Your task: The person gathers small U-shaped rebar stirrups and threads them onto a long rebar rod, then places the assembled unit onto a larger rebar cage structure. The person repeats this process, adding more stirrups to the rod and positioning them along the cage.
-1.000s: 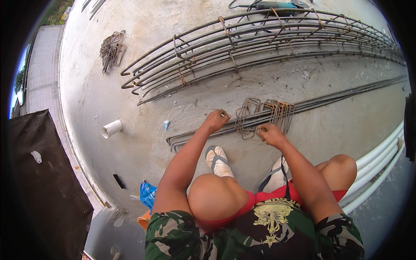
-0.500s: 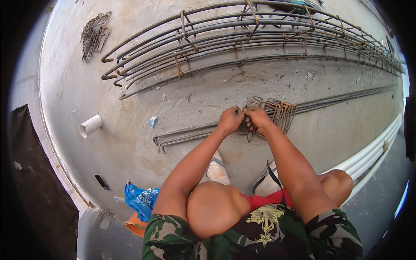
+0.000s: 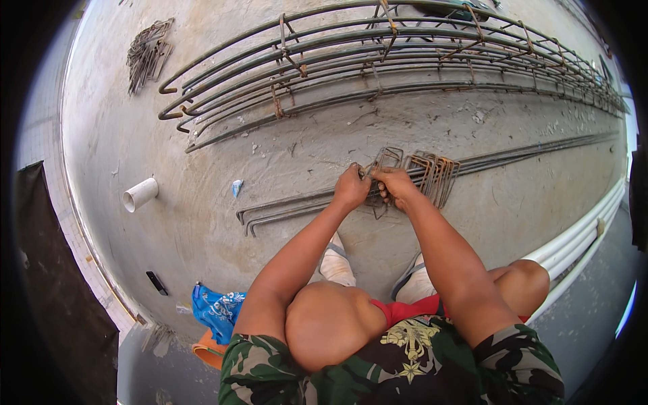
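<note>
Left hand (image 3: 351, 189) and right hand (image 3: 397, 185) side by side, knuckles almost touching, both curled shut around one bent steel tie (image 3: 383, 160) over the long bars (image 3: 297, 206) on the concrete floor (image 3: 202, 223). Fingers (image 3: 388, 192) of the right hand wrapped tight on the tie's lower edge; left fingers closed too, though exactly which wire sits under them cannot be told from this angle. Just beyond the right fingertips, a bundle of more ties (image 3: 435, 174), upright and leaning together on the same bars. Well beyond both hands, a finished steel cage (image 3: 378, 61) across the floor. Far off to the left of the left fingers, a short white pipe piece (image 3: 140, 194) and a loose heap of ties (image 3: 145, 54). Behind the wrists, two feet in light sandals (image 3: 336, 263) planted close to the bars.

Likely trouble, as a judgement: cut wire ends right at bare fingertips, so a slip under force probably means a scratched or pinched finger. Tie possibly snagging on its neighbours in the bundle and dragging several out of place. Bars lying loose, so a hard pull may roll them toward the toes. Squatting posture, balance easily lost with a sudden release.
</note>
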The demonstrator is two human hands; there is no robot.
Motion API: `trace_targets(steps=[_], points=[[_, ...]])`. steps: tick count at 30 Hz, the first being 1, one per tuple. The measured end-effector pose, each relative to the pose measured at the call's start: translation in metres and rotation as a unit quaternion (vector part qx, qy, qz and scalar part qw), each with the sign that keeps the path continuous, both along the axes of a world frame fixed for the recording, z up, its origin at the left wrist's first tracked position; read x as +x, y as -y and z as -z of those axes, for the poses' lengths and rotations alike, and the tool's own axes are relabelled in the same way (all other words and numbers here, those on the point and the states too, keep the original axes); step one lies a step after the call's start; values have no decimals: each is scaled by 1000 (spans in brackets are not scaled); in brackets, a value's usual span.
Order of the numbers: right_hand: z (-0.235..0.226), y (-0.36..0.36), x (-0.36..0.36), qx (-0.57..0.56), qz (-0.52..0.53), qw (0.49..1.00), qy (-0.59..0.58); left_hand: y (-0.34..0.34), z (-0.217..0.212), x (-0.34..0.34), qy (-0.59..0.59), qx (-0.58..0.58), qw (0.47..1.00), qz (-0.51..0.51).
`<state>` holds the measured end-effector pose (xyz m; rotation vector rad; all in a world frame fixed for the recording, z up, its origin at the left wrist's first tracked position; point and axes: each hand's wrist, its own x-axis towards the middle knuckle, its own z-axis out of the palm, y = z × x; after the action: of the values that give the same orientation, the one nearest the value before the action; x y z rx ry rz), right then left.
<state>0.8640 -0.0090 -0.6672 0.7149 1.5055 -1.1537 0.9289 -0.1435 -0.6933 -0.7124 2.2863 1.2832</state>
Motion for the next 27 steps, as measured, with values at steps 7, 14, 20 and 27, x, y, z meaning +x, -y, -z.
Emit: trace_targets(steps=[7,14,20,27], points=[[5,-4,8,-9,9,1000,-19,1,-8,3,-10,51,998,-38],[-4,-39,3,7,10,996,-89,-5,-2,2,34,294,950,-103],[0,-12,14,52,-6,984,-168,1,6,7,8,239,970,-34],[-6,-19,16,10,22,987,-157,31,-12,7,69,307,934,-169]])
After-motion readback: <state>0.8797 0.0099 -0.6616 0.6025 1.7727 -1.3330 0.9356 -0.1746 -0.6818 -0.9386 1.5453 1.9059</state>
